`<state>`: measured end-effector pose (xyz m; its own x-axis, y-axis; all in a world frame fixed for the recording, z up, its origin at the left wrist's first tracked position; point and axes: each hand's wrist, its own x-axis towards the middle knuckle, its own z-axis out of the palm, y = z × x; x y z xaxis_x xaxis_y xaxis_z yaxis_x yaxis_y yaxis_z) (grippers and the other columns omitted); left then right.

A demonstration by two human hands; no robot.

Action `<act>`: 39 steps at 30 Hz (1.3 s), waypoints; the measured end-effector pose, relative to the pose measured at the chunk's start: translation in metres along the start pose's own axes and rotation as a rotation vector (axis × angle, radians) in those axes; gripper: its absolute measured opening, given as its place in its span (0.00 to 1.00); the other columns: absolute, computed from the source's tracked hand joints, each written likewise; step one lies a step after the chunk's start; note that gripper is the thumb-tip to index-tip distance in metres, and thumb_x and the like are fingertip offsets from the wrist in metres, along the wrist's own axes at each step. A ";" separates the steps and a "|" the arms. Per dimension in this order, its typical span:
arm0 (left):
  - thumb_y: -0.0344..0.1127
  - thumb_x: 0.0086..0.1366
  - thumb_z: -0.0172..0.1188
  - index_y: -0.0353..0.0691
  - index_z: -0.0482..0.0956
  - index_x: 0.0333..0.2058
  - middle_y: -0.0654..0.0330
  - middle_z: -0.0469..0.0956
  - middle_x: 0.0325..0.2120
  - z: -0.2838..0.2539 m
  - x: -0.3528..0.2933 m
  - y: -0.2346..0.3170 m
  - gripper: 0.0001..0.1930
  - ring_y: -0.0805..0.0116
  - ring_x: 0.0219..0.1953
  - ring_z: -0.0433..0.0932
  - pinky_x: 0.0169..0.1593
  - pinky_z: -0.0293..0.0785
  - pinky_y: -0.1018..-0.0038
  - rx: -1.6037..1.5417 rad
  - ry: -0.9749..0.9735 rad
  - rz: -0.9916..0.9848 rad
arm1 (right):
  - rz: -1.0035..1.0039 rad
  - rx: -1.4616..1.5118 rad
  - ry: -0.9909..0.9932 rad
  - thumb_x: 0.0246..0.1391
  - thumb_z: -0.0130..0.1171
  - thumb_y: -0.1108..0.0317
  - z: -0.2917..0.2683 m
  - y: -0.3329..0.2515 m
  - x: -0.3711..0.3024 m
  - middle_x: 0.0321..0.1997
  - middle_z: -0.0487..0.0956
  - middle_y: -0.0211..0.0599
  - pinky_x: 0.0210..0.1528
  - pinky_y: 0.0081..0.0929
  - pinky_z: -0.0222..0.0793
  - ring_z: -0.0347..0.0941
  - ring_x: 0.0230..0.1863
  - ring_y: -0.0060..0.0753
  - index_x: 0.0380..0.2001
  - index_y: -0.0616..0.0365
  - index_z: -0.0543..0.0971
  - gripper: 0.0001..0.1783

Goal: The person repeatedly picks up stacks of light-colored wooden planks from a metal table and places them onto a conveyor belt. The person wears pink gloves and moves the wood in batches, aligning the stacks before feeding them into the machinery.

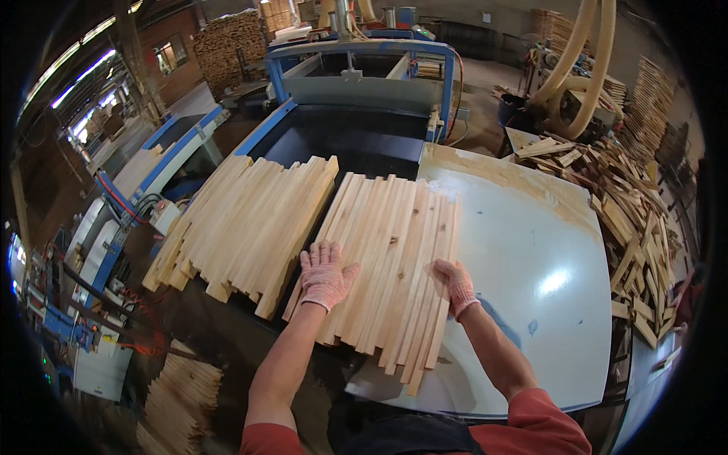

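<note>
Side by side in front of me lie long pale wooden strips [379, 250], their ends uneven and a few dark knots showing. My left hand [327, 274], in a whitish-pink knit glove, rests flat on the left part of these strips with its fingers spread. On their right edge is my right hand [456, 287], gloved alike, its fingers bent over the outermost strip and its thumb side toward me. A second row of wooden strips [250, 220] lies to the left, past a narrow dark gap, and neither hand touches it.
A glossy pale metal tabletop [531, 250] extends right, beside a heap of wood offcuts [633, 227]. Ahead stands a blue-framed machine [360, 49] with a dark bed [356, 136]. At left is another machine [163, 163]; more strips [182, 398] are stacked low at lower left.
</note>
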<state>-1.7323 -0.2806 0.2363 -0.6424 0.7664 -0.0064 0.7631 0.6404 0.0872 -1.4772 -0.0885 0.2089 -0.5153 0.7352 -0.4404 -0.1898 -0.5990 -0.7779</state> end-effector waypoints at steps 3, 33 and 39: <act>0.67 0.77 0.45 0.38 0.52 0.80 0.46 0.50 0.82 -0.005 0.018 -0.045 0.46 0.43 0.83 0.44 0.82 0.35 0.43 0.010 -0.005 0.006 | 0.018 -0.046 0.013 0.64 0.68 0.62 0.045 0.013 0.008 0.43 0.83 0.37 0.38 0.40 0.83 0.82 0.39 0.33 0.50 0.57 0.74 0.18; 0.74 0.72 0.47 0.49 0.57 0.81 0.50 0.54 0.81 -0.027 0.003 -0.049 0.48 0.51 0.84 0.47 0.83 0.32 0.50 0.021 -0.117 0.501 | -0.316 -1.535 0.643 0.53 0.71 0.40 0.109 0.001 -0.046 0.74 0.67 0.48 0.72 0.50 0.69 0.66 0.72 0.58 0.72 0.54 0.68 0.50; 0.74 0.73 0.48 0.47 0.57 0.80 0.51 0.51 0.82 -0.022 -0.001 -0.041 0.49 0.49 0.84 0.44 0.84 0.30 0.50 0.067 -0.125 0.501 | -0.237 -1.499 0.688 0.54 0.71 0.40 0.074 -0.018 -0.051 0.76 0.66 0.49 0.75 0.45 0.65 0.64 0.75 0.58 0.73 0.54 0.69 0.49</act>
<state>-1.7647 -0.3087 0.2551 -0.1868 0.9773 -0.0997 0.9803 0.1921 0.0466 -1.5095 -0.1393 0.2788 -0.0772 0.9961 -0.0430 0.9214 0.0548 -0.3848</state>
